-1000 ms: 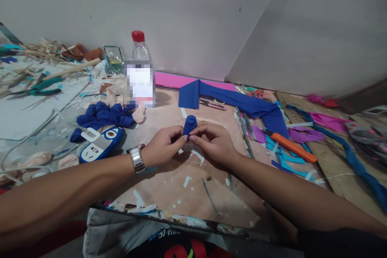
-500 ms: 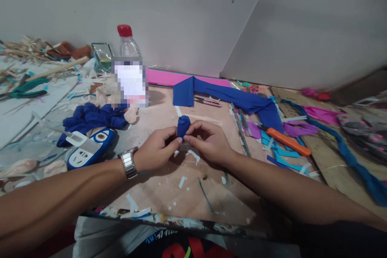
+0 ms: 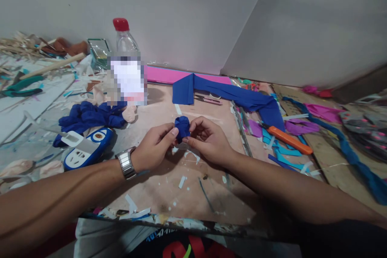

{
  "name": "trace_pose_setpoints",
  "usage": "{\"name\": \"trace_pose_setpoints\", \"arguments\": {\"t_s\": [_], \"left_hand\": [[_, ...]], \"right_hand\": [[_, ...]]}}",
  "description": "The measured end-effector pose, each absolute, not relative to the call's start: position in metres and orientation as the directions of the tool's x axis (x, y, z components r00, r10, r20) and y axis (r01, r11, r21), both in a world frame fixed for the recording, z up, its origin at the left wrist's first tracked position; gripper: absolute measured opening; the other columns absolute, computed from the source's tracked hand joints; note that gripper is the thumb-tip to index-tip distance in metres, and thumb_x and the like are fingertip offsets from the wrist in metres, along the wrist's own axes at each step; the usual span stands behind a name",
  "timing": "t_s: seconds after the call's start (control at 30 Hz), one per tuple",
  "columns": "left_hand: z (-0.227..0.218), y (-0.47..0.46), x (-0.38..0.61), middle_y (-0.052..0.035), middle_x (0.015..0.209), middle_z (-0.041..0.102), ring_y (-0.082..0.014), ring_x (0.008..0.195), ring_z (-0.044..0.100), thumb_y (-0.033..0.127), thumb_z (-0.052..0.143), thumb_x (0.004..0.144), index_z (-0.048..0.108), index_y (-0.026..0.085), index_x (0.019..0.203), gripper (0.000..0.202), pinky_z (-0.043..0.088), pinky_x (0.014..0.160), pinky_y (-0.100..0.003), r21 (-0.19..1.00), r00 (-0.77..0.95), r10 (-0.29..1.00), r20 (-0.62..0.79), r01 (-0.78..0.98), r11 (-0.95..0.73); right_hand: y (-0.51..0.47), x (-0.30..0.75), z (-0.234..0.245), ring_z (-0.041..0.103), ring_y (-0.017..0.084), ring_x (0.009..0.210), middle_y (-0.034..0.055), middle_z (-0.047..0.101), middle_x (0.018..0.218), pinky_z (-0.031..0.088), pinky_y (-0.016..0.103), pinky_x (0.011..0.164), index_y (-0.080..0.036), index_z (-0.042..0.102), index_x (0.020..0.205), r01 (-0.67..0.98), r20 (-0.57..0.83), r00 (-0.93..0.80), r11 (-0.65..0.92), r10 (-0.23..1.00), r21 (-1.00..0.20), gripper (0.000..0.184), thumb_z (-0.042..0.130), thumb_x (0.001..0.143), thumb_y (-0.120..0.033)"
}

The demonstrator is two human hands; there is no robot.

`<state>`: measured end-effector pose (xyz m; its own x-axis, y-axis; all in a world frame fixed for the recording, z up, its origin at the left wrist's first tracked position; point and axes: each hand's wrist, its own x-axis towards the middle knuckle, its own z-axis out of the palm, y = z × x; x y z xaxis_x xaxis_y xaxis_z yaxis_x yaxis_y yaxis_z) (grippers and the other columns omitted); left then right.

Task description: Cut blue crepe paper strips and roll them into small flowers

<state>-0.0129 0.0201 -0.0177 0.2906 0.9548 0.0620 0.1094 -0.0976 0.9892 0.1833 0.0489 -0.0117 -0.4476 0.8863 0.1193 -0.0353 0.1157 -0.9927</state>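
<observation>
A small rolled piece of dark blue crepe paper or cloth (image 3: pixel 182 128), shaped like a bud, is held up between both hands over the table. My left hand (image 3: pixel 157 142), below a silver wristwatch, pinches its left side with thumb and fingers. On the other side my right hand (image 3: pixel 208 139) grips its lower right edge between thumb and curled fingers. Behind it lies a long folded blue strip (image 3: pixel 229 93), beside small pink-handled snips (image 3: pixel 208 100). To the left sits a heap of similar blue rolled pieces (image 3: pixel 90 116).
A blue-and-white power strip (image 3: pixel 87 150) with a plugged charger lies left, near a blurred-out phone (image 3: pixel 127 78) and a red-capped bottle (image 3: pixel 123 36). An orange utility knife (image 3: pixel 290 140) rests among scraps at right. Green-handled pliers (image 3: pixel 26 86) lie far left. A wall stands behind.
The blue roll has turned slightly in my fingers and looks wider at the top. My left thumb has moved up onto its side. The camera view has shifted a little.
</observation>
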Motion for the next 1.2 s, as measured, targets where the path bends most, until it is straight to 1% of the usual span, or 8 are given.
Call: {"name": "trace_pose_setpoints", "arguments": {"t_s": [0.23, 0.47, 0.53, 0.63, 0.7, 0.8, 1.0, 1.2], "left_hand": [[-0.018, 0.022, -0.012, 0.0027, 0.076, 0.058, -0.0094, 0.058, 0.053, 0.048, 0.058, 0.098, 0.055, 0.018, 0.095, 0.03, 0.044, 0.053, -0.021, 0.996, 0.238, 0.97, 0.04, 0.062, -0.056], [-0.016, 0.02, -0.009, 0.0004, 0.083, 0.06, -0.0105, 0.07, 0.057, 0.039, 0.064, 0.096, 0.058, 0.017, 0.095, 0.023, 0.048, 0.065, -0.023, 0.992, 0.262, 0.961, 0.086, 0.063, -0.106], [-0.017, 0.019, -0.009, 0.001, 0.088, 0.06, -0.0106, 0.074, 0.058, 0.034, 0.066, 0.095, 0.055, 0.019, 0.104, 0.021, 0.049, 0.069, -0.024, 0.991, 0.24, 0.964, 0.118, 0.036, -0.13], [-0.018, 0.02, -0.009, -0.0005, 0.101, 0.061, -0.0126, 0.085, 0.062, 0.025, 0.066, 0.094, 0.046, 0.024, 0.129, 0.04, 0.052, 0.079, -0.027, 0.982, 0.225, 0.957, 0.185, 0.004, -0.191], [-0.019, 0.021, -0.01, -0.0042, 0.112, 0.063, -0.0154, 0.098, 0.063, 0.022, 0.063, 0.096, 0.047, 0.025, 0.135, 0.043, 0.052, 0.088, -0.03, 0.967, 0.251, 0.937, 0.242, 0.012, -0.253], [-0.02, 0.022, -0.011, -0.0071, 0.12, 0.063, -0.0176, 0.107, 0.063, 0.022, 0.061, 0.097, 0.058, 0.021, 0.125, 0.028, 0.051, 0.094, -0.032, 0.948, 0.266, 0.917, 0.299, 0.027, -0.317], [-0.021, 0.021, -0.01, -0.0037, 0.104, 0.064, -0.0147, 0.091, 0.063, 0.026, 0.067, 0.095, 0.054, 0.021, 0.117, 0.026, 0.052, 0.083, -0.028, 0.966, 0.224, 0.945, 0.239, 0.045, -0.255], [-0.017, 0.02, -0.011, -0.0084, 0.12, 0.066, -0.019, 0.107, 0.065, 0.023, 0.064, 0.095, 0.056, 0.022, 0.128, 0.033, 0.052, 0.095, -0.034, 0.942, 0.315, 0.897, 0.309, 0.028, -0.334]], "right_hand": [[0.045, 0.188, -0.01, 0.058, 0.015, 0.069, 0.0005, 0.062, 0.081, 0.048, 0.027, 0.062, -0.022, 0.062, 0.095, 0.042, 0.102, -0.53, 0.147, 0.842, -0.988, 0.03, 0.082, 0.082, -0.041], [0.049, 0.186, -0.015, 0.061, 0.015, 0.079, 0.0019, 0.064, 0.088, 0.052, 0.028, 0.073, -0.021, 0.062, 0.092, -0.013, 0.189, -0.443, 0.204, 0.876, -0.979, 0.028, 0.081, 0.084, -0.039], [0.049, 0.185, -0.015, 0.063, 0.015, 0.083, 0.0026, 0.065, 0.093, 0.053, 0.029, 0.076, -0.021, 0.062, 0.095, -0.024, 0.205, -0.455, 0.219, 0.866, -0.976, 0.024, 0.078, 0.086, -0.036], [0.048, 0.187, -0.014, 0.064, 0.017, 0.085, 0.0037, 0.066, 0.097, 0.054, 0.029, 0.075, -0.023, 0.062, 0.102, 0.006, 0.202, -0.493, 0.235, 0.846, -0.972, 0.021, 0.074, 0.09, -0.034], [0.047, 0.188, -0.013, 0.064, 0.018, 0.087, 0.0041, 0.066, 0.098, 0.054, 0.03, 0.073, -0.024, 0.062, 0.106, 0.032, 0.2, -0.511, 0.251, 0.836, -0.968, 0.02, 0.071, 0.091, -0.033], [0.047, 0.188, -0.013, 0.064, 0.019, 0.09, 0.0043, 0.067, 0.099, 0.054, 0.031, 0.075, -0.024, 0.064, 0.108, 0.05, 0.222, -0.512, 0.287, 0.83, -0.957, 0.017, 0.069, 0.092, -0.029], [0.052, 0.189, -0.012, 0.065, 0.018, 0.086, 0.0048, 0.07, 0.095, 0.051, 0.034, 0.081, -0.02, 0.071, 0.099, 0.138, 0.35, -0.451, 0.451, 0.821, -0.882, 0.01, 0.065, 0.091, -0.02], [0.055, 0.19, -0.012, 0.066, 0.018, 0.087, 0.0043, 0.069, 0.093, 0.051, 0.034, 0.081, -0.021, 0.071, 0.094, 0.108, 0.404, -0.392, 0.478, 0.826, -0.872, 0.009, 0.063, 0.092, -0.018]]}}
